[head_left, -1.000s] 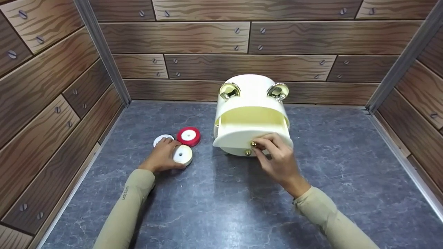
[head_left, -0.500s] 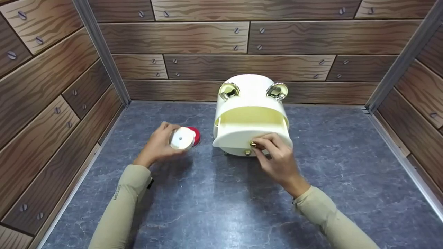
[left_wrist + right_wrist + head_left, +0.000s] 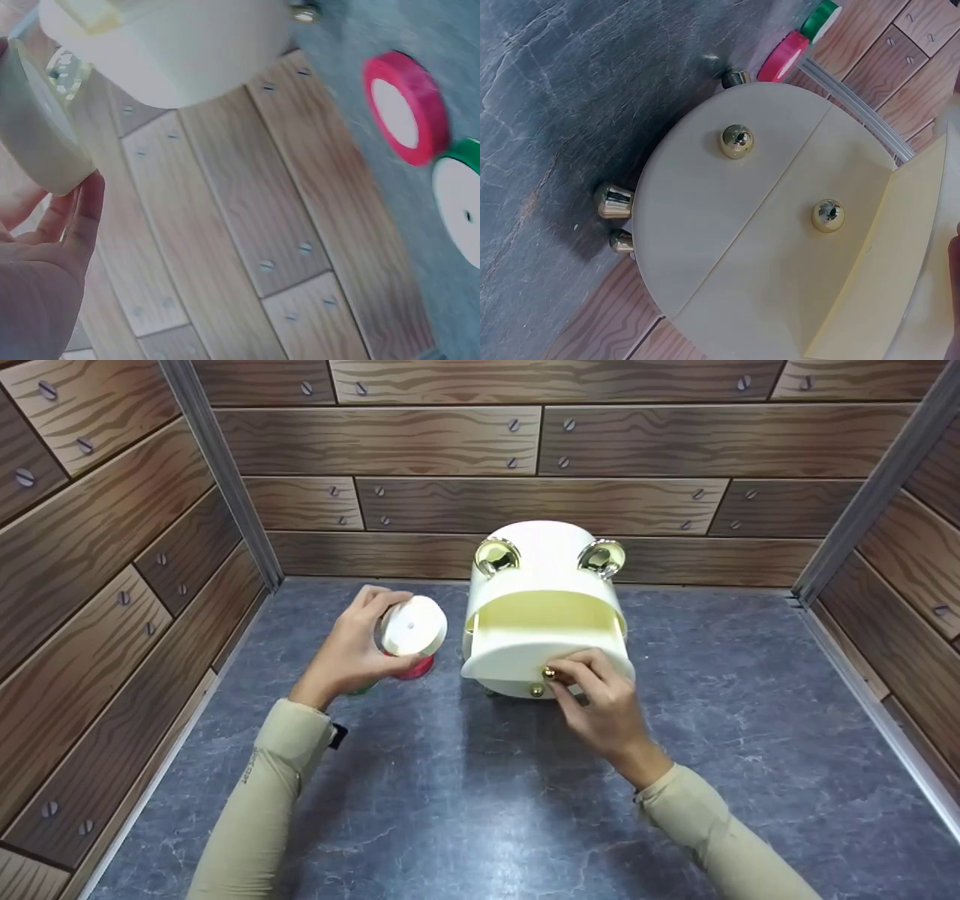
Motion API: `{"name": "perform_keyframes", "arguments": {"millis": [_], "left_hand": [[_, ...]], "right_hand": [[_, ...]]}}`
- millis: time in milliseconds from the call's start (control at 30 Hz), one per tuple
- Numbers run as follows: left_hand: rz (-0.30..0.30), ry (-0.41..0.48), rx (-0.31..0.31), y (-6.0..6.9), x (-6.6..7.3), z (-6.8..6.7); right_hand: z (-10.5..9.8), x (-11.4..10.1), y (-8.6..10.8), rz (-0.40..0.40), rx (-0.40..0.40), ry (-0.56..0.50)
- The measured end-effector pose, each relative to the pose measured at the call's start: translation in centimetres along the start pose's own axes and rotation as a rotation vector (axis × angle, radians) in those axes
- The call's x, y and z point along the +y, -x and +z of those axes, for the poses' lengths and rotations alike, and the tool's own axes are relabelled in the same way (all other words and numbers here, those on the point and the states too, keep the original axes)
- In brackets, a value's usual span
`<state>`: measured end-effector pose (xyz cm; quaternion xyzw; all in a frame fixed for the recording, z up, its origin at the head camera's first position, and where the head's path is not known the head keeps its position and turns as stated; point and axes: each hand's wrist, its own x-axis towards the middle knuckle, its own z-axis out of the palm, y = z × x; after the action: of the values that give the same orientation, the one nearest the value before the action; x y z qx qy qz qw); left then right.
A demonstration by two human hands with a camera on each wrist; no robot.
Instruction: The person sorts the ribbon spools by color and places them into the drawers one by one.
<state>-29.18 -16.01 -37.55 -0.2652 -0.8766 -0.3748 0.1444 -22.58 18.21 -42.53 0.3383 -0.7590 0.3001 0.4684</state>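
My left hand (image 3: 352,645) grips a cream ribbon spool (image 3: 415,626) by its rim and holds it raised. The left wrist view shows my fingers (image 3: 86,214) against the spool's edge. With thumb and fingertips, my right hand (image 3: 600,697) pinches the gold knob (image 3: 549,671) of the pulled-out top drawer (image 3: 502,660). That drawer belongs to a rounded white cabinet (image 3: 551,536) with shiny gold ear-like discs on top. Two lower drawers, each with a gold knob (image 3: 827,215), stand closed in the right wrist view, where only a sliver of my right hand appears.
A red ribbon spool (image 3: 407,109) and a green-edged one (image 3: 461,199) lie on the dark marbled surface (image 3: 435,810), left of the cabinet. In the head view my left hand partly covers them. Wood-patterned walls (image 3: 450,442) enclose the back and sides.
My left hand has picked the cream spool up off the surface and carried it forward and slightly right, above the red spool. My right hand stays on the knob, and the drawer has not moved.
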Motion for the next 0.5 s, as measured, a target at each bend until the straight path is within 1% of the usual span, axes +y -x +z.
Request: {"name": "perform_keyframes", "arguments": {"millis": [67, 167, 333, 500], "left_hand": [[0.022, 0.015, 0.004, -0.3, 0.6, 0.1], [0.04, 0.03, 0.001, -0.7, 1.3, 0.4], [0.082, 0.064, -0.02, -1.6, 2.3, 1.3], [0.128, 0.066, -0.044, -2.5, 3.2, 2.3]], "right_hand": [[0.0, 0.0, 0.0, 0.002, -0.002, -0.002], [0.1, -0.1, 0.0, 0.003, -0.003, -0.001], [0.1, -0.1, 0.0, 0.002, -0.003, 0.004], [0.0, 0.0, 0.1, 0.003, -0.003, 0.007]]}}
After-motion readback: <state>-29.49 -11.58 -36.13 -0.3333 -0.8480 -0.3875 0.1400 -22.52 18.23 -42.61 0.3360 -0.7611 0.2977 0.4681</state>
